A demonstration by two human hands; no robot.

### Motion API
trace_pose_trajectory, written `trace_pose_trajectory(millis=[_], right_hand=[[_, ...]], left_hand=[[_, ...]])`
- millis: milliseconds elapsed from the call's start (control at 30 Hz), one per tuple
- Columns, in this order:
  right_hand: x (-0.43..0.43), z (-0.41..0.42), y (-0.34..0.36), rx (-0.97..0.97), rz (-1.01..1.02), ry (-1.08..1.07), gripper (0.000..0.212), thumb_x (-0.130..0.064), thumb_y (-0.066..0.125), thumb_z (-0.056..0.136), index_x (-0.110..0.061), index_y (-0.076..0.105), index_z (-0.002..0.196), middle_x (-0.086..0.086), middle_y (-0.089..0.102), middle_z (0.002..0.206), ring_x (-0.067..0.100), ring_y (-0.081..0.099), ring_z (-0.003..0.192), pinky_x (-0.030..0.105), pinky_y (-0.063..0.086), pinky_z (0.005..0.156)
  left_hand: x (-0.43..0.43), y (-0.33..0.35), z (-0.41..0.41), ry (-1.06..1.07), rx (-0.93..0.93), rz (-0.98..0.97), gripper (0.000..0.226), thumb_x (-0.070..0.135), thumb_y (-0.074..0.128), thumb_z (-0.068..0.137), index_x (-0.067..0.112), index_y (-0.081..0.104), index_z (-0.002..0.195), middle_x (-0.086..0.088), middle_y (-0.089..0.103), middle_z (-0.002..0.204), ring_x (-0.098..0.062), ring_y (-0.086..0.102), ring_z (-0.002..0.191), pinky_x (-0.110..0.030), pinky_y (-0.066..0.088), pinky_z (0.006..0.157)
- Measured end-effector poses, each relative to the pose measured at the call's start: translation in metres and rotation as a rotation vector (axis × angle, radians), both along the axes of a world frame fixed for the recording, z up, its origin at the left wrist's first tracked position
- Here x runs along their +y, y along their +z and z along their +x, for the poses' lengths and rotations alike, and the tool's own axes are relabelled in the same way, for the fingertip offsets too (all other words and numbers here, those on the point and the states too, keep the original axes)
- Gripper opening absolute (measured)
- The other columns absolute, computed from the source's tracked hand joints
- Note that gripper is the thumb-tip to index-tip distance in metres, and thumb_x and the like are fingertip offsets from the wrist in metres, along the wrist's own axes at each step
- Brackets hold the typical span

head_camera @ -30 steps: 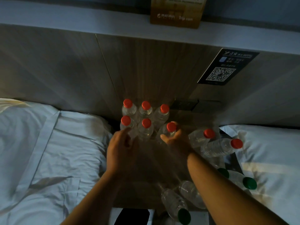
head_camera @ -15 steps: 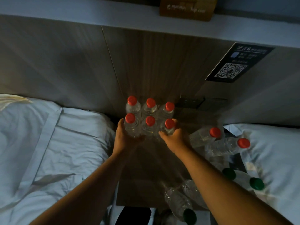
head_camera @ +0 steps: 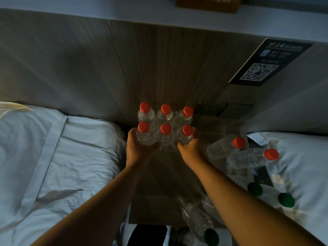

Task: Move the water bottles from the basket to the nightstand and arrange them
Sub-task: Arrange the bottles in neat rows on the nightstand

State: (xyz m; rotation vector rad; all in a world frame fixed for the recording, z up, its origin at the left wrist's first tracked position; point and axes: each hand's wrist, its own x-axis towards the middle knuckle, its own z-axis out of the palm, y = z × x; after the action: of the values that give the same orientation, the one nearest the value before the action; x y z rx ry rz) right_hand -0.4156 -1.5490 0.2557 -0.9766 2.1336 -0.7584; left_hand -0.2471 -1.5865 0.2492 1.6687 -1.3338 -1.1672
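Observation:
Several clear water bottles with red caps [head_camera: 166, 121] stand upright in two rows of three at the back of the wooden nightstand [head_camera: 159, 192], against the wall panel. My left hand [head_camera: 137, 148] cups the front-left bottle [head_camera: 144, 134]. My right hand [head_camera: 190, 150] wraps the front-right bottle [head_camera: 186, 134]. More bottles lie on their sides to the right: two with red caps [head_camera: 223, 148] [head_camera: 252, 158], and several with green caps [head_camera: 200, 222] [head_camera: 273, 195]. The basket under them is hardly discernible in the dim light.
White pillows and bedding lie on both sides, left [head_camera: 62, 157] and right [head_camera: 301, 157]. A dark QR-code sign [head_camera: 264, 64] hangs on the wall panel, with a socket plate [head_camera: 211, 109] below it. A brown sign [head_camera: 207, 4] stands on the ledge above.
Both hands have closed in on the front row of upright bottles and pushed it back against the rear row. The view has shifted slightly left.

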Motion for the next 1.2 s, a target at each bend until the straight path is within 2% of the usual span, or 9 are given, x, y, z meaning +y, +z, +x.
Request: trace_pose_trajectory(millis=[167, 367, 467, 567, 700, 800, 967, 1100, 1200], right_hand=[[-0.001, -0.001, 0.004, 0.022, 0.004, 0.034, 0.036, -0.018, 0.068, 0.081, -0.019, 0.053, 0.113, -0.003, 0.060, 0.095, 0.012, 0.056, 0.081, 0.011, 0.034, 0.059], [-0.006, -0.001, 0.008, -0.015, -0.009, 0.070, 0.026, -0.015, 0.071, 0.080, -0.017, 0.054, 0.100, -0.003, 0.062, 0.087, 0.008, 0.056, 0.070, 0.019, 0.048, 0.059], [-0.003, 0.001, 0.006, -0.076, -0.039, 0.056, 0.030, -0.011, 0.071, 0.080, -0.013, 0.057, 0.106, 0.000, 0.065, 0.096, 0.010, 0.058, 0.081, 0.007, 0.038, 0.062], [0.001, 0.000, 0.001, -0.147, -0.015, 0.070, 0.030, -0.006, 0.068, 0.080, -0.016, 0.057, 0.105, 0.001, 0.065, 0.100, 0.014, 0.062, 0.093, 0.013, 0.041, 0.070], [0.000, -0.002, 0.000, -0.165, -0.003, 0.079, 0.042, -0.015, 0.071, 0.076, -0.025, 0.052, 0.113, -0.004, 0.062, 0.105, 0.011, 0.061, 0.097, 0.021, 0.047, 0.077], [-0.002, -0.004, 0.007, -0.185, 0.009, 0.133, 0.033, -0.010, 0.067, 0.079, -0.024, 0.055, 0.106, -0.002, 0.064, 0.099, 0.010, 0.063, 0.090, 0.022, 0.053, 0.073], [0.005, -0.010, 0.025, -0.058, 0.123, 0.142, 0.042, -0.015, 0.061, 0.087, -0.019, 0.044, 0.125, 0.004, 0.059, 0.104, 0.015, 0.054, 0.080, 0.019, 0.037, 0.059], [0.014, -0.017, 0.052, 0.031, 0.220, 0.199, 0.049, -0.024, 0.055, 0.093, -0.016, 0.035, 0.138, 0.012, 0.055, 0.126, 0.029, 0.057, 0.106, 0.033, 0.046, 0.080], [0.030, -0.026, 0.076, 0.048, 0.291, 0.267, 0.063, -0.030, 0.054, 0.094, -0.018, 0.025, 0.148, 0.012, 0.040, 0.147, 0.032, 0.046, 0.128, 0.038, 0.043, 0.096]], left_hand=[[0.004, -0.003, -0.001, 0.015, 0.006, 0.015, 0.071, 0.046, 0.088, 0.050, 0.061, 0.043, 0.102, 0.019, 0.060, 0.107, -0.008, 0.064, 0.100, -0.045, 0.058, 0.084], [0.005, 0.002, -0.008, -0.019, -0.070, -0.028, 0.089, 0.050, 0.089, 0.047, 0.046, 0.039, 0.120, 0.012, 0.054, 0.122, -0.008, 0.057, 0.110, -0.031, 0.053, 0.087], [0.007, -0.001, -0.012, 0.021, -0.072, -0.012, 0.088, 0.046, 0.090, 0.049, 0.043, 0.039, 0.121, 0.011, 0.053, 0.123, -0.008, 0.056, 0.110, -0.027, 0.051, 0.084], [0.007, -0.004, -0.014, 0.043, -0.064, -0.018, 0.085, 0.045, 0.090, 0.051, 0.052, 0.036, 0.116, 0.013, 0.054, 0.121, -0.005, 0.055, 0.107, -0.015, 0.043, 0.076], [0.007, -0.003, -0.013, 0.043, -0.068, -0.012, 0.085, 0.044, 0.090, 0.052, 0.048, 0.038, 0.119, 0.013, 0.054, 0.122, -0.005, 0.056, 0.108, -0.022, 0.049, 0.081], [0.006, -0.005, -0.010, 0.011, -0.090, -0.003, 0.086, 0.045, 0.090, 0.052, 0.041, 0.040, 0.123, 0.012, 0.054, 0.125, -0.006, 0.056, 0.110, -0.024, 0.049, 0.083], [-0.007, 0.002, 0.002, -0.142, -0.196, 0.054, 0.065, 0.055, 0.084, 0.052, 0.037, 0.057, 0.109, 0.014, 0.069, 0.101, -0.002, 0.066, 0.092, -0.035, 0.060, 0.073], [-0.003, 0.010, 0.017, -0.174, -0.263, 0.097, 0.076, 0.061, 0.084, 0.049, 0.031, 0.053, 0.112, 0.011, 0.066, 0.102, -0.008, 0.066, 0.091, -0.036, 0.058, 0.071], [0.015, 0.029, 0.025, -0.101, -0.349, 0.163, 0.048, 0.043, 0.076, 0.071, 0.014, 0.056, 0.105, 0.000, 0.062, 0.090, -0.024, 0.062, 0.085, -0.033, 0.046, 0.068]])
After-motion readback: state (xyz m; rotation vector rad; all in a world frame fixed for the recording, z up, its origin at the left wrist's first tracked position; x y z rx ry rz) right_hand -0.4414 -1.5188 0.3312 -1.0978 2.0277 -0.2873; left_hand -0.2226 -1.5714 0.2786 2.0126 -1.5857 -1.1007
